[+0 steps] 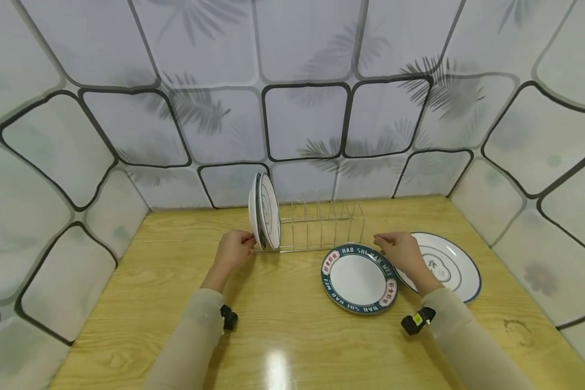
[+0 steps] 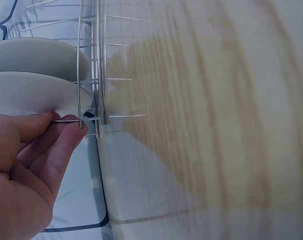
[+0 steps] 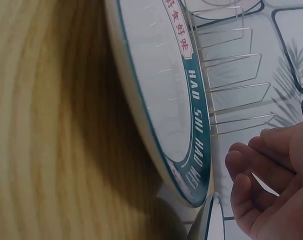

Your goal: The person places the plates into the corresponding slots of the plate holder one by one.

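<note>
A wire dish rack [image 1: 322,219] stands on the table near the back wall. Two plates [image 1: 269,211] stand upright in its left end. My left hand [image 1: 233,253] is at that end; in the left wrist view the thumb and fingers [image 2: 66,145] pinch the rack's end wire, just beside the nearer white plate [image 2: 31,92]. My right hand [image 1: 403,253] hovers off the rack's right end with loosely curled fingers, holding nothing. Below and beside it lie a green-rimmed plate [image 1: 358,279] with lettering and a larger blue-rimmed white plate [image 1: 448,265], partly hidden by this hand and forearm.
The wooden table [image 1: 273,325] meets a patterned wall covering [image 1: 307,119] at the back and both sides. The green-rimmed plate overlaps the larger plate's left edge in the head view and sits close in front of the rack.
</note>
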{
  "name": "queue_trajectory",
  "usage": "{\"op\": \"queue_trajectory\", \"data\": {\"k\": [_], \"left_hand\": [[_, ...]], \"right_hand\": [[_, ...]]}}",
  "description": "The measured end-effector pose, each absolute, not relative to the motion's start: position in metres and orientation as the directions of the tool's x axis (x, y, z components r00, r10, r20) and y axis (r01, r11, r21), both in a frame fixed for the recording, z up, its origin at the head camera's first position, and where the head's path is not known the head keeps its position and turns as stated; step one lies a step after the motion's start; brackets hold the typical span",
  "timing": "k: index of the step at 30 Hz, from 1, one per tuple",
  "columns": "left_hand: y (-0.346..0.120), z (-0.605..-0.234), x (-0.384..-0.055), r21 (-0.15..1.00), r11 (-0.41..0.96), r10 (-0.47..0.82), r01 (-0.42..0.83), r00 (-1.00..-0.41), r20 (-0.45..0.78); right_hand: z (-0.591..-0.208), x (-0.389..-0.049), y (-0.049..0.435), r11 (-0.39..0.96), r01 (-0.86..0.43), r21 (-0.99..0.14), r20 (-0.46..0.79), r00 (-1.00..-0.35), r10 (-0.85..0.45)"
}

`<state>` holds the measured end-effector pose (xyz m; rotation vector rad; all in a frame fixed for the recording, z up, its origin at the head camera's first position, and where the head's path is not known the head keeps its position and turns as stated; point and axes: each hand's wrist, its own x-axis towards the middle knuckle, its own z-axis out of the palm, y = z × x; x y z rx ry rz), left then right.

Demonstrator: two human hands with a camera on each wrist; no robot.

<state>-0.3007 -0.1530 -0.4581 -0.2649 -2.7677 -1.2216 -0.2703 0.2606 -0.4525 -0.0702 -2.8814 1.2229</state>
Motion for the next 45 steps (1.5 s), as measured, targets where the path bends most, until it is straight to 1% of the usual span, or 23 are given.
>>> {"op": "queue_trajectory", "data": {"k": [3, 10, 13, 18, 25, 30, 39, 45], "left_hand": [[-0.153, -0.459, -0.302, 0.709, 0.675, 0.117, 0.204, -0.979, 0.170], [-0.153, -0.456, -0.301, 0.700, 0.685, 0.117, 0.201, -0.979, 0.167], [-0.153, -0.456, -0.301, 0.698, 0.687, 0.124, 0.201, -0.979, 0.160], [-0.152, -0.457, -0.300, 0.703, 0.682, 0.131, 0.204, -0.979, 0.157], [-0.152, -0.457, -0.299, 0.708, 0.675, 0.129, 0.208, -0.978, 0.164], [-0.152, -0.456, -0.298, 0.705, 0.676, 0.129, 0.212, -0.977, 0.170], [-0.152, -0.457, -0.298, 0.707, 0.679, 0.122, 0.199, -0.980, 0.158], [-0.153, -0.458, -0.298, 0.706, 0.678, 0.123, 0.204, -0.979, 0.165]], "right_hand": [[-0.450, -0.261, 0.261, 0.693, 0.016, -0.721, -0.006, -1.000, 0.017], [-0.449, -0.234, 0.249, 0.689, -0.119, -0.715, 0.060, -0.992, -0.109], [-0.449, -0.226, 0.242, 0.680, -0.148, -0.718, 0.071, -0.988, -0.139], [-0.449, -0.220, 0.231, 0.665, -0.189, -0.722, 0.086, -0.979, -0.185], [-0.451, -0.213, 0.214, 0.676, -0.279, -0.682, 0.132, -0.956, -0.261], [-0.449, -0.205, 0.200, 0.665, -0.328, -0.671, 0.141, -0.937, -0.319], [-0.456, -0.197, 0.182, 0.678, -0.387, -0.625, 0.134, -0.909, -0.395], [-0.460, -0.194, 0.171, 0.698, -0.370, -0.613, 0.114, -0.916, -0.386]]}}
